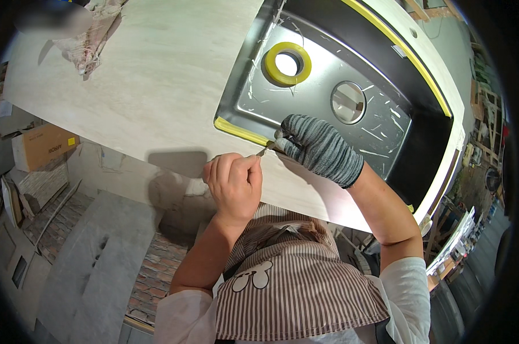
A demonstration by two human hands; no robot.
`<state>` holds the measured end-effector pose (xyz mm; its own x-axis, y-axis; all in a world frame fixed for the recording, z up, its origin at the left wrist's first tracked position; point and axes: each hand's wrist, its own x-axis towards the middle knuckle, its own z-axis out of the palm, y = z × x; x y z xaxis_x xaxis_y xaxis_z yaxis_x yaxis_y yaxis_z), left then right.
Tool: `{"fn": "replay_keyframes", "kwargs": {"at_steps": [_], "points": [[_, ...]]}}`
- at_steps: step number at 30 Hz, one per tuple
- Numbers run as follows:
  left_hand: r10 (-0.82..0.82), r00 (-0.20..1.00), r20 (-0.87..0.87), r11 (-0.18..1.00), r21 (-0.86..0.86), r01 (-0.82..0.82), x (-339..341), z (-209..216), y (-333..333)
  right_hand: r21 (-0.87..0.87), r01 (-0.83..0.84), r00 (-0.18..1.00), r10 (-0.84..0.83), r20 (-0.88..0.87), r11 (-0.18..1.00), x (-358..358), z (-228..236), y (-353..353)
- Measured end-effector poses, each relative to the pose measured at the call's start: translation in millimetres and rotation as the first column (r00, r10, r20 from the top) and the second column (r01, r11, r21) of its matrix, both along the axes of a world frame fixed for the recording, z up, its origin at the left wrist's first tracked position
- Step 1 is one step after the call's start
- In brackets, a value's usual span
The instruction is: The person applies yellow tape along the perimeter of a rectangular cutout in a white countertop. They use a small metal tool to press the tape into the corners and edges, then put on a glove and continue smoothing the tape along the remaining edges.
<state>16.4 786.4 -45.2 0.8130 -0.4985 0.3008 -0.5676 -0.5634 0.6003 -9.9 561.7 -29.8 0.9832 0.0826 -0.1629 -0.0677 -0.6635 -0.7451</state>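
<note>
My left hand [234, 182], bare, is closed in a pinch at the near edge of a white countertop. My right hand [322, 150], in a grey striped knit glove, is curled over the near rim of a dark metal sink [249, 104]. Between their fingertips is a small, thin greyish piece [266, 151]; I cannot tell whether it is a blade or a strip. Yellow tape [242, 131] runs along the sink's near rim up to my fingers. A roll of yellow tape [307, 64] lies in the basin, beside the round drain hole [335, 103].
White scraps [374, 153] are scattered in the sink. More yellow tape [385, 34] edges its far rim. A crumpled cloth [93, 49] lies at the countertop's [156, 74] far left. Lower left stand a cardboard box [44, 146] and a grey slab [96, 258].
</note>
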Motion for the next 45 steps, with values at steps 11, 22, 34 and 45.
{"fn": "replay_keyframes", "kwargs": {"at_steps": [11, 22, 34, 45], "points": [[-0.018, 1.0, 0.016, 1.0, -0.003, 0.018, -20, -1, -14, 0.028, 0.032, 0.999, -0.032, 0.011, 0.999, -23, 2, -12], [-0.032, 0.999, 0.007, 0.999, -0.014, 0.032, -39, 0, -29, 0.012, 0.036, 0.999, -0.036, 0.021, 0.999, -45, 1, -27], [-0.046, 0.999, 0.016, 0.999, -0.002, 0.046, -60, 1, -45, 0.034, 0.049, 0.999, -0.05, 0.013, 0.998, -69, 2, -42], [-0.076, 0.997, -0.003, 0.997, -0.016, 0.076, -76, 2, -57, 0.018, 0.06, 0.998, -0.06, 0.027, 0.998, -90, -4, -55]]}}
